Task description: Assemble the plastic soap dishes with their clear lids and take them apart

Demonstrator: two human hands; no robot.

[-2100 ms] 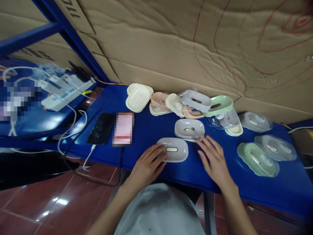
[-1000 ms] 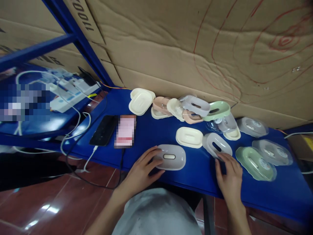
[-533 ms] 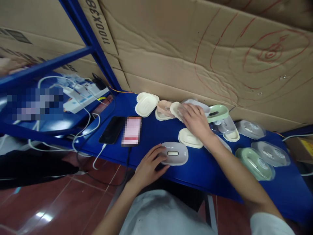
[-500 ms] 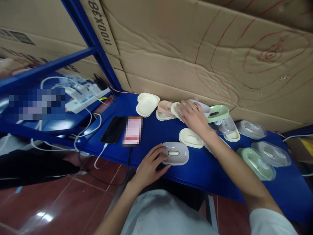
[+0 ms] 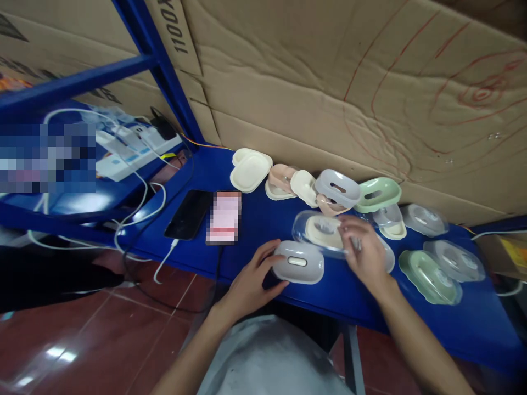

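Observation:
My left hand (image 5: 252, 281) rests against the left end of a grey soap dish (image 5: 298, 262) at the front edge of the blue table (image 5: 263, 219), fingers curled round its rim. My right hand (image 5: 364, 251) grips a clear plastic lid (image 5: 308, 241) and holds it over a cream soap dish (image 5: 323, 230) just behind the grey one. A heap of dish parts lies at the back: a cream tray (image 5: 250, 170), a pink piece (image 5: 282, 176), a grey tray (image 5: 337, 187) and a green tray (image 5: 377, 194).
Two phones (image 5: 188, 214) lie at the left on the table, one with a charging cable. Clear lids (image 5: 424, 218) and a covered green dish (image 5: 428, 269) sit at the right. A cardboard wall stands behind. A power strip (image 5: 135, 151) with cables lies on the left shelf.
My right hand came back from the heap at the back with a clear lid and now holds it over the cream dish. My left hand stayed on the grey dish.

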